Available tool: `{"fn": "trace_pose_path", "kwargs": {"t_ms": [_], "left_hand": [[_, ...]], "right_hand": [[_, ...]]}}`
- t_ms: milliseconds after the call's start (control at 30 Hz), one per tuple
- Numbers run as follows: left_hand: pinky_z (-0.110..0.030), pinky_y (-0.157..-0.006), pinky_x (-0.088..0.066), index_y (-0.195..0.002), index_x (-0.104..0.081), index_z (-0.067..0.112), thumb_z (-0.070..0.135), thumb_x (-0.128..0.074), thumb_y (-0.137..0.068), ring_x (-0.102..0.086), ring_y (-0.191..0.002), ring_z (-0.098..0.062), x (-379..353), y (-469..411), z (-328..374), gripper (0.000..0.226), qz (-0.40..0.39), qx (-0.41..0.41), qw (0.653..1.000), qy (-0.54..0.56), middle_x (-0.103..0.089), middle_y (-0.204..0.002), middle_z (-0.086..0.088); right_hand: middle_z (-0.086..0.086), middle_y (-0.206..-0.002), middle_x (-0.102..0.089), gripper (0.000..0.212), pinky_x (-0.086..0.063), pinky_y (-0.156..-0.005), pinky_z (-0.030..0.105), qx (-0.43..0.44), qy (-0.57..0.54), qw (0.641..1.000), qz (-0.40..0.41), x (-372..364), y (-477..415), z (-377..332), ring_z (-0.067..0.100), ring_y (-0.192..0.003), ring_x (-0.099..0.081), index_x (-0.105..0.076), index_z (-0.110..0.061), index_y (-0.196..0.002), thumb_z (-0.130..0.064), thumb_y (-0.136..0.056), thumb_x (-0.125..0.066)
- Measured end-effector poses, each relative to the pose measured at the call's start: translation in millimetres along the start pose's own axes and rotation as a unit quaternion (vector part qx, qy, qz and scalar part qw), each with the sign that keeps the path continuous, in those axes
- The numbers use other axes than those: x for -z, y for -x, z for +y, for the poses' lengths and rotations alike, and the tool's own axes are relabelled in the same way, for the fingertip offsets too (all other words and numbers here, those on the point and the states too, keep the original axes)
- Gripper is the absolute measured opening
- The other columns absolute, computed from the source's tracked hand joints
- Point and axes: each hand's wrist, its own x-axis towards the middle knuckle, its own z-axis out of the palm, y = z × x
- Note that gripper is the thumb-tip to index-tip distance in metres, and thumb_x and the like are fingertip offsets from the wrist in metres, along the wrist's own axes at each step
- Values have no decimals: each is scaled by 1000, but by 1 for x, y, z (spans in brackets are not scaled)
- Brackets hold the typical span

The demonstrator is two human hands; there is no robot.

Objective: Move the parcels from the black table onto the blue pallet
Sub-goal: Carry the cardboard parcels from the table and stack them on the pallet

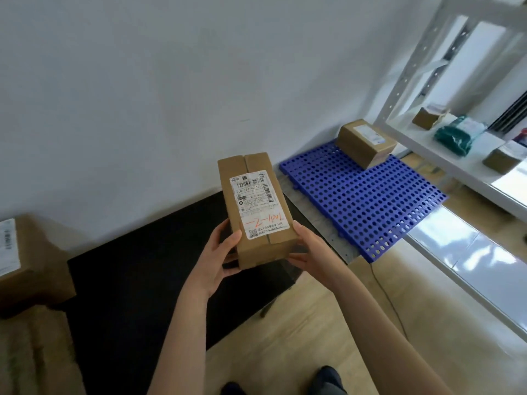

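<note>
Cardboard parcel (256, 206) in left hand (219, 252) and right hand (310, 252), over black table (137, 280) edge

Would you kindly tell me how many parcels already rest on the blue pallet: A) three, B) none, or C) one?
C: one cardboard parcel rests on the far corner of the blue pallet; the left hand and right hand hold a second parcel short of it.

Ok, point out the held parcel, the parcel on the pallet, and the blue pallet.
held parcel (258, 205): head view, its white shipping label.
parcel on the pallet (355, 149): head view, its cardboard side.
blue pallet (370, 212): head view, bare perforated top.
</note>
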Motion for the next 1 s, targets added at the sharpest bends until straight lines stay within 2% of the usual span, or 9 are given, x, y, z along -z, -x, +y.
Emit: {"fn": "trace_pose_path", "kwargs": {"t_ms": [100,167,300,367,467,600,767,867,1000], "left_hand": [[-46,-86,-53,-128,-44,47,60,-76,-55,-50,-122,-27,-28,-10,-2,80,6,-9,1000,1,-50,-135,4],[-49,-88,-53,-132,-44,44,56,-74,-60,-51,-122,-28,-48,-17,-4,78,11,-16,1000,5,-51,-134,4],[-58,-96,-46,-139,-38,40,46,-66,-72,-52,-121,-28,-98,-33,-9,73,16,-33,999,3,-52,-135,2],[-60,-99,-43,-141,-37,40,45,-66,-72,-52,-121,-27,-126,-41,-13,75,16,-43,999,-4,-54,-134,2],[-59,-99,-43,-141,-36,39,49,-70,-64,-55,-119,-26,-171,-54,-19,85,3,-45,999,-17,-58,-131,1],[-56,-94,-48,-140,-37,42,46,-65,-71,-59,-115,-25,-228,-72,-34,74,0,-45,998,-37,-61,-127,2],[-42,-74,-57,-128,-43,50,55,-73,-58,-62,-110,-24,-275,-89,-49,76,1,-18,999,-32,-63,-122,2],[-51,-83,-54,-127,-44,51,50,-72,-66,-62,-111,-26,-284,-103,-53,67,7,-5,1000,-27,-64,-122,0],[-60,-92,-48,-128,-43,54,53,-81,-57,-62,-111,-28,-288,-125,-54,81,3,10,1000,-19,-67,-118,2]], "right_hand": [[-14,-117,-62,40,-45,-92,29,24,-15,1000,-8,27,1,-2,18,-106,-63,-61,-54,-101,-71,-65,-61],[-17,-111,-68,43,-51,-84,24,56,-23,998,-20,46,2,-6,14,-104,-67,-62,-57,-102,-71,-62,-67],[-11,-118,-68,74,-55,-81,27,106,-25,993,-43,99,5,-14,12,-108,-66,-52,-44,-128,-68,-61,-74],[-5,-121,-66,67,-54,-87,34,121,-28,990,-60,134,6,-16,16,-111,-65,-48,-39,-134,-54,-73,-71],[-6,-119,-65,51,-55,-87,35,126,-26,989,-79,186,10,-19,14,-111,-64,-51,-46,-128,-41,-80,-66],[-3,-127,-59,54,-56,-90,39,124,-18,988,-87,248,16,-20,15,-112,-63,-52,-54,-124,-47,-74,-71],[2,-130,-59,63,-51,-96,52,109,-53,988,-96,300,14,-12,23,-118,-60,-52,-49,-128,-48,-70,-75],[1,-127,-60,61,-52,-96,52,98,-64,988,-98,316,6,-9,24,-118,-60,-54,-49,-126,-48,-69,-75],[3,-128,-59,56,-50,-98,53,88,-61,990,-96,328,-12,-13,24,-119,-60,-55,-48,-126,-46,-74,-73]]}}
